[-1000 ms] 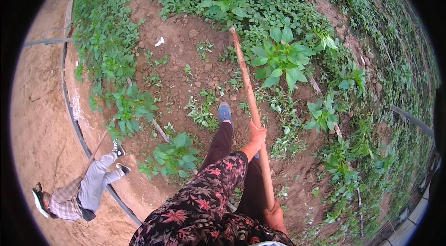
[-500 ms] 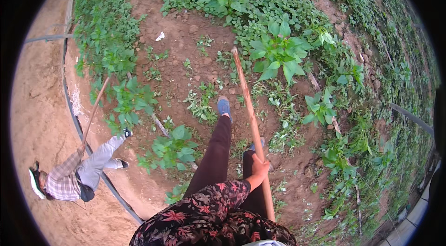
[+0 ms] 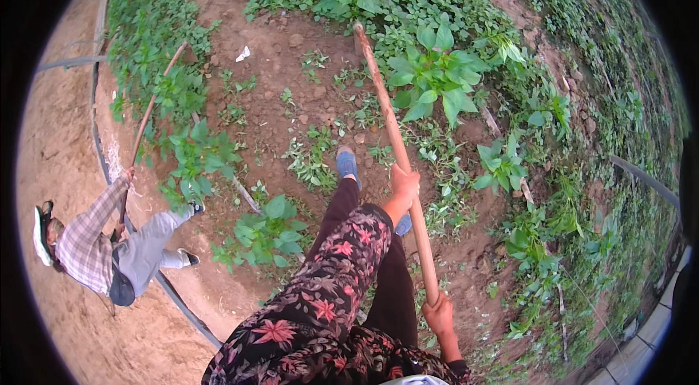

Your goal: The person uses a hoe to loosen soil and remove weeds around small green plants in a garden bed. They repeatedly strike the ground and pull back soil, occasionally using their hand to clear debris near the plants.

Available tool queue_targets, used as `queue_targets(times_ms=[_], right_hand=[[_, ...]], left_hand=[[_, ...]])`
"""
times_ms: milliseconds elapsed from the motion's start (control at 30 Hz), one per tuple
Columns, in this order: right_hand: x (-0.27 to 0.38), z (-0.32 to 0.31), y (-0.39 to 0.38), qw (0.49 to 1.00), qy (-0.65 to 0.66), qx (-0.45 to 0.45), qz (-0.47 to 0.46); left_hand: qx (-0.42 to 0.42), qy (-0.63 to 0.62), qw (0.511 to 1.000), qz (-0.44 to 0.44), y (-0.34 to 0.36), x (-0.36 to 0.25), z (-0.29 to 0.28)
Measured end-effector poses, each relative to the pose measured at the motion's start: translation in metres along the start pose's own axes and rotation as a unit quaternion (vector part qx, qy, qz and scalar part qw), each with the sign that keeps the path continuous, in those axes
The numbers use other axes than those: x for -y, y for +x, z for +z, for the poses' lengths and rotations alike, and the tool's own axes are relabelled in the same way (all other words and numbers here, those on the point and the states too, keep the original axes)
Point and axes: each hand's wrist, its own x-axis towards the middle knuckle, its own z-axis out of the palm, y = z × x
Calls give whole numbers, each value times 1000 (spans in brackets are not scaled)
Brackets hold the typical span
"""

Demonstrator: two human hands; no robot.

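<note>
My left hand (image 3: 405,185) is wrapped round the middle of a long wooden hoe handle (image 3: 389,119). Lower down, close to my body, my right hand (image 3: 439,314) grips the handle's near end. The handle slants away from me; at its far tip a dull, soil-coloured blade (image 3: 358,43) shows only in part, by the edge of the low weeds. A broad-leaved green plant (image 3: 439,76) grows just right of the handle. Pulled or loose weeds (image 3: 312,158) lie on the brown soil (image 3: 277,108) left of it.
My blue shoe (image 3: 347,163) stands on the soil, the other partly behind the handle. At the left, a co-worker (image 3: 91,247) in a checked shirt holds another long-handled tool (image 3: 149,112). A dark hose (image 3: 178,301) edges the bed. More leafy plants (image 3: 269,232) stand nearby.
The hoe has moved forward, away from me. My left hand has slid or moved farther up, and my right hand now shows on the near end. The co-worker's tool has risen.
</note>
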Motion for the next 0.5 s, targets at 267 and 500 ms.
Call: queue_targets(times_ms=[267, 500], right_hand=[[-48, -2, -129, 984, 13, 48, 174], [-41, 11, -117, 981, 25, 115, 155]], left_hand=[[-29, 193, 979, -64, -132, 137, -33], [-54, 96, 993, 48, -77, 135, -47]])
